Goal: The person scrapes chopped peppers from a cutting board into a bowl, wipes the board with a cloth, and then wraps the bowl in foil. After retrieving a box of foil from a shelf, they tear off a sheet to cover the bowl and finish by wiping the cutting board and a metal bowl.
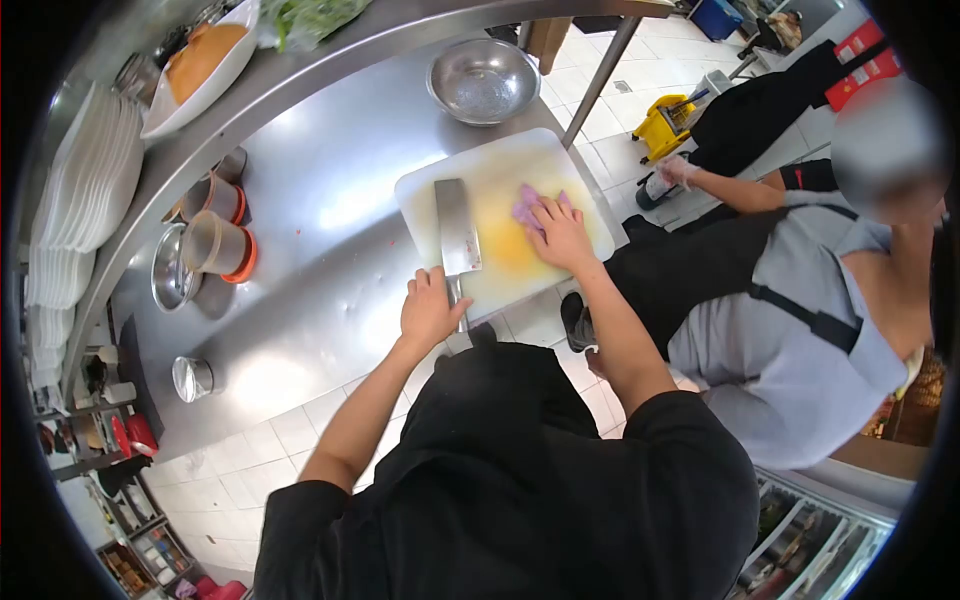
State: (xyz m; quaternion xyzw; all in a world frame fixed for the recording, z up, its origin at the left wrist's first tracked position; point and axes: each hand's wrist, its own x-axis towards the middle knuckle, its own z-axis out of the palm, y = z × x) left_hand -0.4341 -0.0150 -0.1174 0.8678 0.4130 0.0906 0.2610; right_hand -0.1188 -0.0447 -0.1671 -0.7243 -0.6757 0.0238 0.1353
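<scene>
A white cutting board (420, 200) with yellow stains lies at the near right end of the steel table. On its left half rests a cleaver (458, 225), blade pointing away from me and handle toward me, with small bits stuck to the blade. My left hand (430, 310) lies at the near edge of the board, fingers stretched out and the thumb across the cleaver's handle. Under my right hand (562, 235) is a crumpled purple cloth (527, 207), pressed onto the right half of the board; my fingers partly cover it.
A steel bowl (484, 82) stands beyond the board. Plastic containers (214, 243), a small bowl (174, 270) and a metal tin (192, 379) are at the left. A shelf with stacked white plates (92, 180) curves overhead. A co-worker (790, 310) stands close at the right; a yellow mop bucket (664, 125) is behind.
</scene>
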